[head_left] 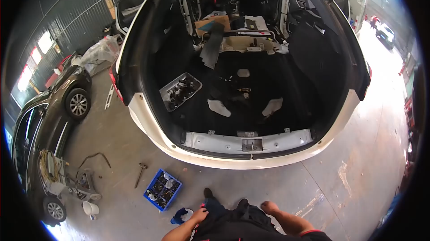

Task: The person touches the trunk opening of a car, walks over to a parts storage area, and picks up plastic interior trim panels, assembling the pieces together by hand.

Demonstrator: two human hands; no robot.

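Observation:
My left hand (pixel 200 215) is curled beside my left thigh; a small red bit shows at its fingers, too small to name. Low at my right side, my right hand (pixel 269 207) is loosely closed, with nothing showing in it. In front of me stands a white car (pixel 210 163) with its tailgate up and its boot stripped. A tray of dark parts (pixel 162 93) rests on the left of the boot floor. Near the middle lies a small yellowish tool (pixel 244 90) among tiny white bits. A grey strip (pixel 212 46) lies farther in.
On the floor to my left are a blue crate (pixel 150 196) of small parts, a hammer (pixel 140 175) and a tub with blue cloth (pixel 181 216). A brown car (pixel 49 120), a wheeled jack (pixel 85 187) and a white bucket (pixel 91 208) stand farther left.

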